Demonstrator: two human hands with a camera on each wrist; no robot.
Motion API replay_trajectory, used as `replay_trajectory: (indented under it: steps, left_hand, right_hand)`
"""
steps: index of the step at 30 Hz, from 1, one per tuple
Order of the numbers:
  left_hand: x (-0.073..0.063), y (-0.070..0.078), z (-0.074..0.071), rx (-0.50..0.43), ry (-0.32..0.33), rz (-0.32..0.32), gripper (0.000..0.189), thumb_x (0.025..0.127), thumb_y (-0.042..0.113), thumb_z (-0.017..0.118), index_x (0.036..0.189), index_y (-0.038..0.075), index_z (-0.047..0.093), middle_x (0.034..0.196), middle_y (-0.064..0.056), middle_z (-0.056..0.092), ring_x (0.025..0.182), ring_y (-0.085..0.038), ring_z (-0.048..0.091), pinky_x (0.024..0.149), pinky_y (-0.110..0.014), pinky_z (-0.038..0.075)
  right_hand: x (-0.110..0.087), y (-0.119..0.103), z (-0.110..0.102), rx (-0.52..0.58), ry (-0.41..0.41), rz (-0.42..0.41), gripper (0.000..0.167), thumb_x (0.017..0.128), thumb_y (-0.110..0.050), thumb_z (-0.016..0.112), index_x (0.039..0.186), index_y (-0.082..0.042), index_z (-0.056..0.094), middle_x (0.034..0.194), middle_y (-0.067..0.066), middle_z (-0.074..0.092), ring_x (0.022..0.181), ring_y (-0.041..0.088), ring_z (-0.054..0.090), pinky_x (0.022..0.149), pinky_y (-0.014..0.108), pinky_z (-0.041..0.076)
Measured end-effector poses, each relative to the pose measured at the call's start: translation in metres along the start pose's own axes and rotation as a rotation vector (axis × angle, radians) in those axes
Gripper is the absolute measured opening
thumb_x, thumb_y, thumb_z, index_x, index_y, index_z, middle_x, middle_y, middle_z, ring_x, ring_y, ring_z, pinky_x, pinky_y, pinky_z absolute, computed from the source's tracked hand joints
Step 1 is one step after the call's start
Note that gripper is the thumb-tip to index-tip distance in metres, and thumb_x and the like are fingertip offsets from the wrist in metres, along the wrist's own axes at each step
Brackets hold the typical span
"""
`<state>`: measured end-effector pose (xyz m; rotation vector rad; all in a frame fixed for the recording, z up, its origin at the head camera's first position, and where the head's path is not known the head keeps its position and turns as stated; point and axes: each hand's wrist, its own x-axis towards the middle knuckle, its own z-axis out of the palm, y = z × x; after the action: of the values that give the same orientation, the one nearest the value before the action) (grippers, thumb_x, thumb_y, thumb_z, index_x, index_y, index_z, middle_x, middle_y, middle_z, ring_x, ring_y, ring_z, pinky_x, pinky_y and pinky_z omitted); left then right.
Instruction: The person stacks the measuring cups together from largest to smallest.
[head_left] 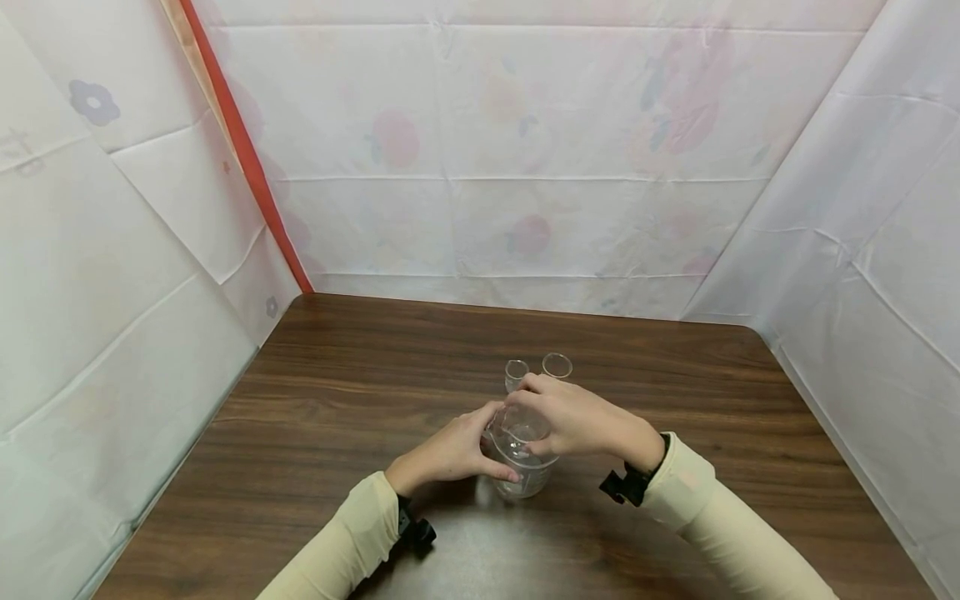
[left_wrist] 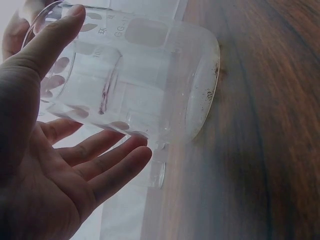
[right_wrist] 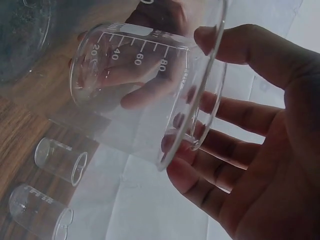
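Observation:
A large clear glass beaker [head_left: 534, 482] stands on the brown table, its printed wall plain in the left wrist view. My left hand [head_left: 452, 447] grips it, thumb on the near side and fingers along the far side. Within the large beaker is a smaller glass beaker [right_wrist: 132, 65] with white marks from 20 to 80. From above, my right hand [head_left: 576, 417] holds this smaller beaker by its rim between thumb and fingers. Whether its base touches the large beaker's bottom I cannot tell.
Just behind the hands stand two more small glass beakers, a narrower one [right_wrist: 60, 162] and a wider one [right_wrist: 40, 212]. The wood-grain table [head_left: 337, 375] is bordered by pale printed sheets [head_left: 465, 150] at the back and sides. A red strip [head_left: 251, 158] runs down the back left corner.

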<state>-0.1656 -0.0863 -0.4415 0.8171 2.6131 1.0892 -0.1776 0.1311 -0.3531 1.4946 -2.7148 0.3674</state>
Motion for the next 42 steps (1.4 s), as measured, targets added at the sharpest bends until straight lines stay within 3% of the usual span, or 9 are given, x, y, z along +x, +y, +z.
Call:
replay_trajectory:
  steps: [11,17,24,42]
  left_hand:
    - [0.000,-0.001,0.000,-0.027,-0.010,-0.007,0.097,0.069,0.061,0.080,0.146,0.022,0.037,0.127,0.005,0.062,0.113,-0.011,0.060,0.094,-0.034,0.050]
    - [0.000,-0.001,0.000,-0.037,-0.014,-0.007,0.095,0.068,0.061,0.080,0.145,0.025,0.037,0.122,0.006,0.063,0.103,-0.009,0.062,0.087,-0.030,0.050]
    - [0.000,-0.001,0.000,-0.052,-0.021,-0.008,0.094,0.068,0.062,0.080,0.145,0.026,0.037,0.129,0.004,0.061,0.095,-0.008,0.064,0.083,-0.029,0.051]
    - [-0.001,-0.001,0.000,-0.079,-0.028,0.008,0.091,0.070,0.058,0.081,0.144,0.028,0.038,0.134,0.006,0.058,0.097,-0.010,0.064,0.084,-0.028,0.052]
  right_hand:
    - [0.004,-0.005,0.002,-0.024,-0.061,-0.006,0.055,0.073,-0.027,0.085,0.121,-0.009,0.063,0.106,0.001,0.055,0.096,0.014,0.054,0.086,0.030,0.050]
    - [0.006,-0.008,0.003,-0.043,-0.089,-0.012,0.057,0.071,-0.027,0.085,0.121,-0.010,0.064,0.100,-0.001,0.053,0.088,0.011,0.051,0.082,0.029,0.049]
    - [0.008,-0.009,0.004,-0.069,-0.137,-0.013,0.056,0.072,-0.031,0.084,0.121,-0.012,0.063,0.105,0.000,0.057,0.089,0.014,0.060,0.083,0.031,0.053]
    - [0.009,-0.014,0.012,-0.190,-0.140,0.002,0.052,0.071,-0.035,0.084,0.114,-0.011,0.069,0.109,0.002,0.067,0.089,0.015,0.068,0.078,0.031,0.056]
